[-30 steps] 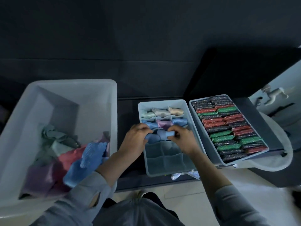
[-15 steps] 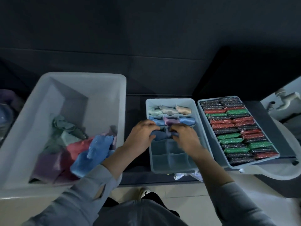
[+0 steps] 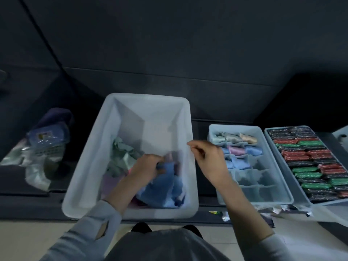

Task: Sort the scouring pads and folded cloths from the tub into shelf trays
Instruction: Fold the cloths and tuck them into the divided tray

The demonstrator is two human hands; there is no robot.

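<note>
A pale grey tub (image 3: 90,166) stands in front of me with loose cloths in green, pink, purple and blue. My left hand (image 3: 146,167) is inside it and grips a blue cloth (image 3: 162,187). My right hand (image 3: 209,159) hovers over the tub's right rim, its fingers loosely curled with nothing in them. To the right a divided tray (image 3: 282,196) holds folded cloths (image 3: 236,150) in its far cells. A second tray (image 3: 271,140) further right is packed with red, green and black scouring pads (image 3: 310,162).
A dark shelf (image 3: 199,129) carries the tub and trays, with a dark wall behind. At far left lie a blue packet (image 3: 48,136) and crumpled plastic bags (image 3: 35,174). Scraps of wrapper (image 3: 224,215) lie below the divided tray. A white surface (image 3: 329,215) shows at the right edge.
Both hands left the divided tray, where they were tucking a blue cloth into a cell. My left hand went into the tub and took a blue cloth; the view swung left.
</note>
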